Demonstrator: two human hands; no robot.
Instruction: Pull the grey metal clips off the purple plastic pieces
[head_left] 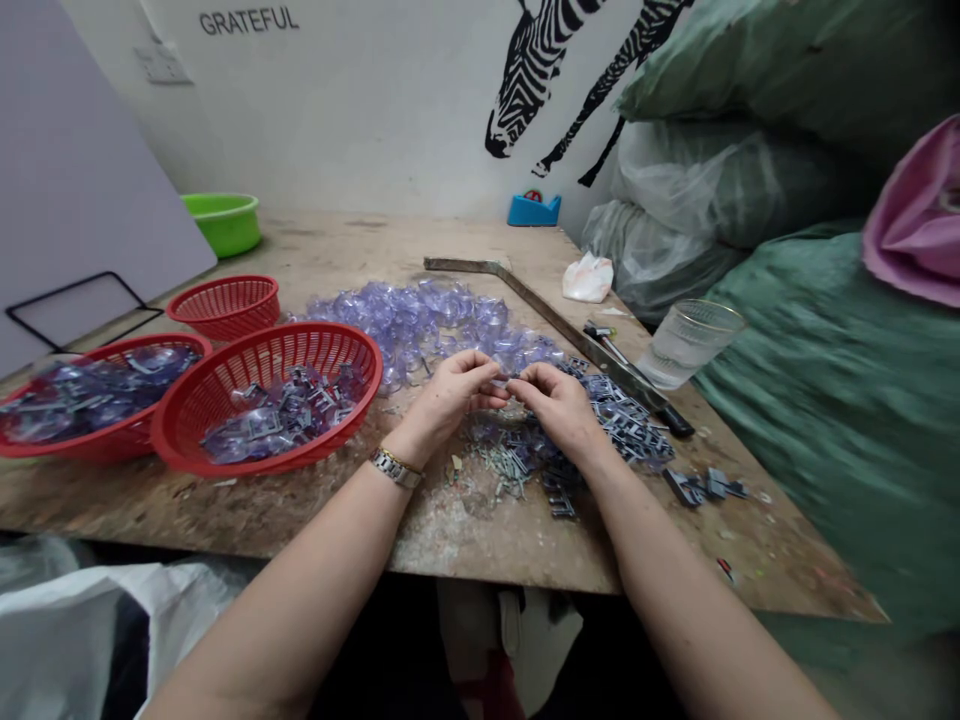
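My left hand (pixel 459 392), with a metal watch on its wrist, meets my right hand (pixel 561 408) above the middle of the table. Both are closed, fingertips pinching a small pale purple plastic piece (pixel 500 381) that is mostly hidden by the fingers. Behind them spreads a heap of clear purple plastic parts (pixel 420 315). Below and between the hands lies a small pile of thin pale metal pins (pixel 511 468). Grey plastic brackets (pixel 634 432) are heaped beside and partly under my right hand.
Left stand a red basket (pixel 180 440) of assembled parts, another filled red basket (pixel 97 440), a smaller red basket (pixel 225 300) and a green basin (pixel 225 225). A long metal bar (pixel 551 318) crosses the right side, near a glass (pixel 686 345). Green sacks (pixel 832 400) border the table.
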